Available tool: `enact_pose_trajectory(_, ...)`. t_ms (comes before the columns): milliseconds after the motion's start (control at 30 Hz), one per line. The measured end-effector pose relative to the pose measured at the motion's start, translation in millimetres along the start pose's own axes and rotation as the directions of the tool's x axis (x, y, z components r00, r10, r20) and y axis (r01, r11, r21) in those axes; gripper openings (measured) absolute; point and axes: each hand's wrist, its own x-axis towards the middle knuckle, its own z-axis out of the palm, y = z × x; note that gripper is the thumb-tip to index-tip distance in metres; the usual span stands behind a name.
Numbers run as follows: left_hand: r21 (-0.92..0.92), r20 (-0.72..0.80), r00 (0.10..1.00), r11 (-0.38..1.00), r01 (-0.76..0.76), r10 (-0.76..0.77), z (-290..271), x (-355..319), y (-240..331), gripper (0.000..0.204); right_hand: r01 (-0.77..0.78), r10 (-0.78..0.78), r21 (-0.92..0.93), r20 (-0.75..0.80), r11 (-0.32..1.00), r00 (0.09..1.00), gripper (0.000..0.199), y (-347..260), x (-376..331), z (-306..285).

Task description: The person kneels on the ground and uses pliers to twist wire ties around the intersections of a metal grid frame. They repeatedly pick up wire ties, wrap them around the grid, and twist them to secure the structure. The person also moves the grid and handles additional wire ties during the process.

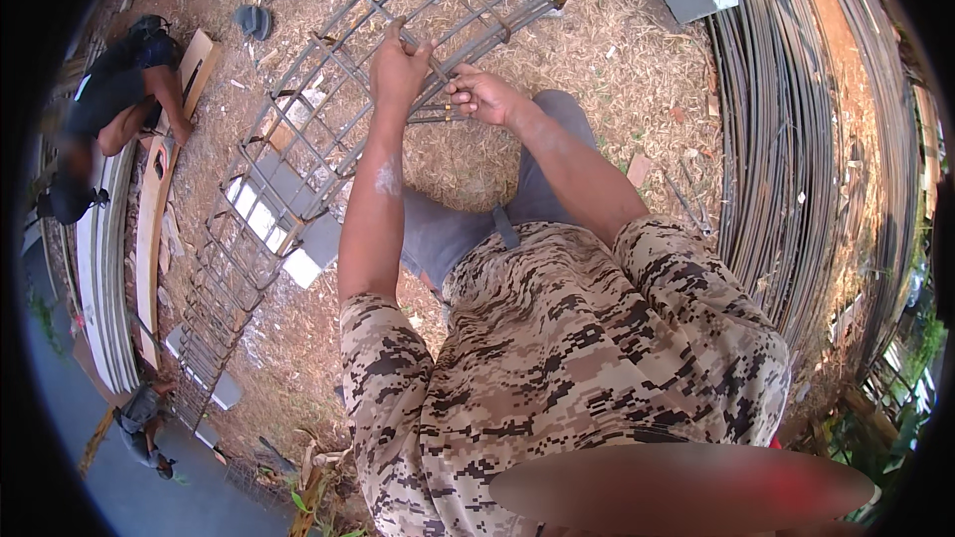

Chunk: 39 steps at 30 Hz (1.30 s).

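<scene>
Cage of steel bars lies ahead, its joints seemingly being worked by hand; left hand touches it, fingers half-curled; right hand curls loosely by the near bars; I cannot tell any grip; next likely calls for steady fingertips

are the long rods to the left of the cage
No, the long rods lie to the right of the cage, beyond the right hand.
</scene>
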Motion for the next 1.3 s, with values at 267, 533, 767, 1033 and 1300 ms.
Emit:
enact_pose_trajectory(267, -0.022, 0.023, 0.995, 0.995, -0.094, 0.094, 7, -4, -23, 0.043, -0.039, 0.030, -0.187, -0.050, 0.982, 0.998, 0.018, -11, 4, 5)
enact_pose_trajectory(533, -0.084, -0.153, 0.987, 0.995, -0.058, 0.045, -9, 7, -22, 0.043, 0.189, -0.242, -0.249, -0.203, 0.950, 0.949, 0.031, 15, -10, 9)
enact_pose_trajectory(767, -0.337, -0.043, 0.998, 0.941, 0.021, -0.037, -6, -2, -11, 0.040, -0.033, 0.003, -0.204, -0.148, 0.979, 0.989, 0.052, 10, -23, 15)
enact_pose_trajectory(1033, 0.053, -0.173, 0.776, 0.792, -0.608, 0.607, 18, -80, -25, 0.025, -0.075, 0.076, 0.015, -0.053, 0.997, 0.996, 0.052, 5, -40, 18)
enact_pose_trajectory(1300, 0.413, 0.294, 0.526, 0.391, -0.823, 0.798, 17, -79, -82, 0.030, -0.064, -0.030, -0.498, -0.179, 0.865, 0.983, 0.041, -9, -40, 16)
